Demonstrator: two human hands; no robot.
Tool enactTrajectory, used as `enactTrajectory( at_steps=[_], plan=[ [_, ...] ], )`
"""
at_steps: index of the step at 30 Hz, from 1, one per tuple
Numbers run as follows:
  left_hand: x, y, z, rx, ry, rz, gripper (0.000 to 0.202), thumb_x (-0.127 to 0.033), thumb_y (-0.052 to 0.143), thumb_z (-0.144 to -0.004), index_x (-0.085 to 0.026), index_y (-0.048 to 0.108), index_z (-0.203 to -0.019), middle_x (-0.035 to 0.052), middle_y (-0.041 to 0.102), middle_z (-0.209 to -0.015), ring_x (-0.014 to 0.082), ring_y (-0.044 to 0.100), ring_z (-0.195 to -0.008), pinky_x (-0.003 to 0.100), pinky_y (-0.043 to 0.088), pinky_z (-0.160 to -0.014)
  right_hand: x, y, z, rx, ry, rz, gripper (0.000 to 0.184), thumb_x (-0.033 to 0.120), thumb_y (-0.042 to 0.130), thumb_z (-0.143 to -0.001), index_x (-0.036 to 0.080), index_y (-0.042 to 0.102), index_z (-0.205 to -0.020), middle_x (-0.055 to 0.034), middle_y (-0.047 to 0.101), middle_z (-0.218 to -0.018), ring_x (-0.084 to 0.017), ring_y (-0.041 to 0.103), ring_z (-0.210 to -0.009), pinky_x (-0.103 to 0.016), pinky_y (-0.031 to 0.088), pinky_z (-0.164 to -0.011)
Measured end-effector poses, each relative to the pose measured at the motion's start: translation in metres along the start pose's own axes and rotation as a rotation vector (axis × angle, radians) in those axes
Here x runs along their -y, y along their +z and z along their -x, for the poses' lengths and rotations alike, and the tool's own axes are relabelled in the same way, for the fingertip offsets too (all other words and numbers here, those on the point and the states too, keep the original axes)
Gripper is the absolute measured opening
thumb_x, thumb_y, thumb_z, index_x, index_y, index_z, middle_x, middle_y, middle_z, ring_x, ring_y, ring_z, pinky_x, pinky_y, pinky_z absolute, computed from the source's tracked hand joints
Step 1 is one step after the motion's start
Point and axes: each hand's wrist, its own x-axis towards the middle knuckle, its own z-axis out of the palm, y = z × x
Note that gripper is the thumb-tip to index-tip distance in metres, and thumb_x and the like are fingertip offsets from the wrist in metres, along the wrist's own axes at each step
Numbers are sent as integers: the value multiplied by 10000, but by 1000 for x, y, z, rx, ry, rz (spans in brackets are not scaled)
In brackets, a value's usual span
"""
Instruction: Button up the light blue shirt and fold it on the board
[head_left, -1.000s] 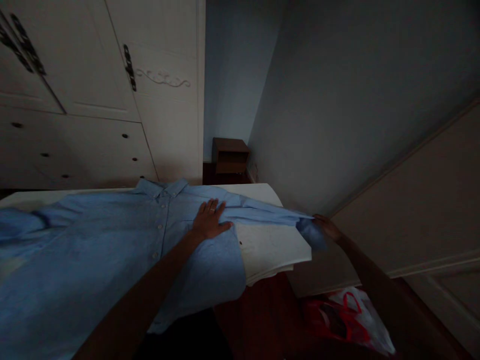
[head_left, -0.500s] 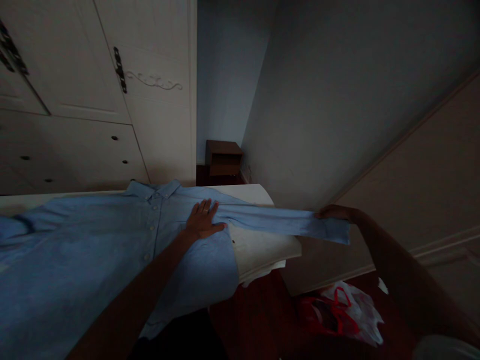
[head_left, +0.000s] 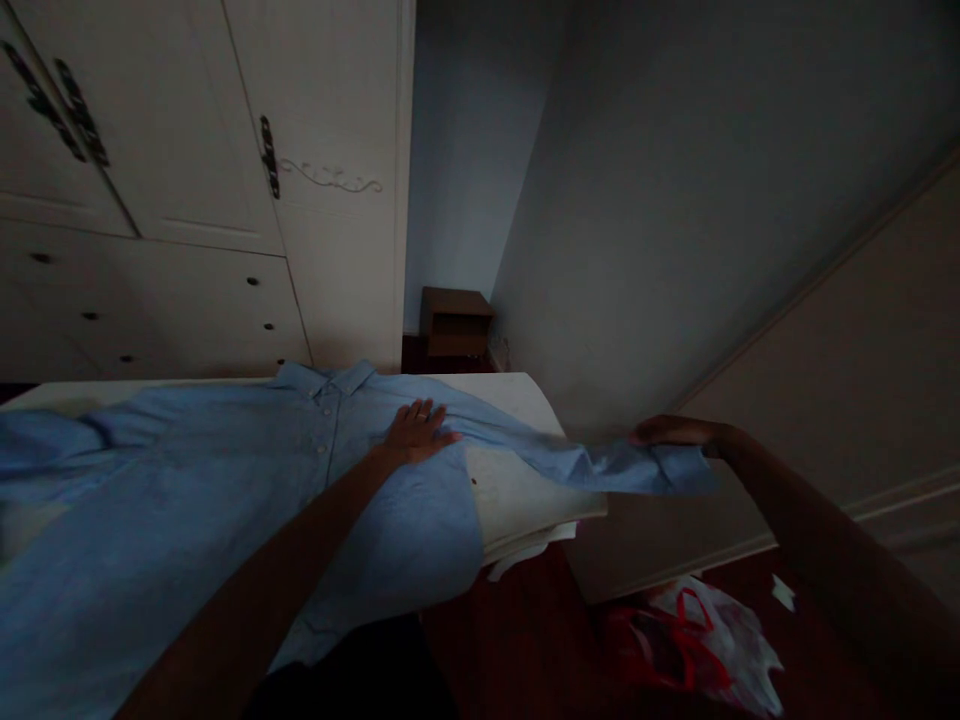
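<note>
A light blue button-up shirt (head_left: 225, 480) lies spread front-up across a white table (head_left: 517, 490). My left hand (head_left: 416, 432) rests flat on the shirt's right shoulder area, fingers stretched out, a ring on one finger. My right hand (head_left: 671, 432) is out past the table's right edge, fingers closed on the cuff end of the shirt's sleeve (head_left: 592, 462), which hangs stretched in the air between the table and the hand. The other sleeve lies bunched at the far left.
White wardrobe doors and drawers (head_left: 187, 200) stand behind the table. A small dark wooden nightstand (head_left: 454, 320) sits in the corner by the grey wall. On the dark red floor lies a white and red plastic bag (head_left: 690, 645).
My right hand drew the sleeve cuff outward to the right, off the table; the sleeve now sags slightly. My left hand stayed flat on the shirt.
</note>
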Motion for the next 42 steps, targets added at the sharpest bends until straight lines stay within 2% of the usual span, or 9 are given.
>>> enactTrajectory(
  at_steps=[4,8,12,16,19,23,28,34,42],
  plan=[
    [2,-23,-26,-29,-61,-23,606,-538,244,-954,-156,510,-1341,179,572,-1327,302,560,-1197,438,445,-952,-5,4,16,256,116,-63,327,369,830,-569,197,744,-833,-82,730,-876,-274,671,-820,-316,539,-683],
    [4,-42,-58,-48,-20,-69,434,-331,390,-922,-147,582,-1264,172,591,-1293,290,565,-1182,416,452,-947,-5,2,34,307,92,-144,386,322,822,-557,195,734,-911,-63,727,-920,-265,676,-844,-309,539,-717],
    [-1,-44,-85,-30,96,-89,402,-246,386,-921,-208,595,-1262,112,582,-1334,250,520,-1247,409,410,-1012,-6,-1,46,174,110,-201,357,352,821,-554,182,721,-852,-66,726,-866,-244,672,-758,-303,519,-667],
    [-8,-36,-105,39,200,-95,372,-223,419,-913,-241,629,-1221,89,638,-1264,235,538,-1226,399,405,-1012,-9,-10,47,-121,95,-201,374,464,787,-582,181,697,-810,-67,710,-809,-229,646,-702,-311,498,-637],
    [-8,-32,-115,96,267,-83,304,-249,543,-855,-275,683,-1123,46,675,-1198,214,587,-1144,333,430,-978,-9,-18,42,-325,28,-131,399,502,780,-571,186,682,-795,-64,701,-799,-235,633,-736,-310,489,-649],
    [-6,-30,-125,74,266,-72,267,-229,607,-804,-253,709,-1049,48,682,-1161,217,602,-1099,311,445,-940,-14,-22,30,-447,29,-142,407,475,811,-516,190,692,-780,-79,721,-865,-260,645,-818,-316,493,-686],
    [-6,-29,-119,-109,123,-79,261,-212,474,-883,-149,695,-1007,150,651,-1126,276,593,-1059,398,448,-899,-27,-18,13,-604,150,-409,319,296,822,-482,189,703,-757,-76,720,-764,-225,650,-692,-312,495,-620],
    [-4,-26,-92,-314,70,-69,372,-295,378,-954,-131,569,-1228,169,538,-1297,297,494,-1176,438,385,-979,-24,-19,10,-521,233,-709,83,163,668,-668,219,726,-686,-113,746,-819,-225,667,-658,-333,535,-628],
    [-14,-18,-52,-304,35,-2,450,-414,406,-953,-94,558,-1231,216,442,-1419,311,440,-1295,432,375,-1036,1,-37,8,-660,228,-810,284,98,522,-888,167,680,-663,-126,706,-727,-135,613,-534,-324,473,-624]
  ],
)
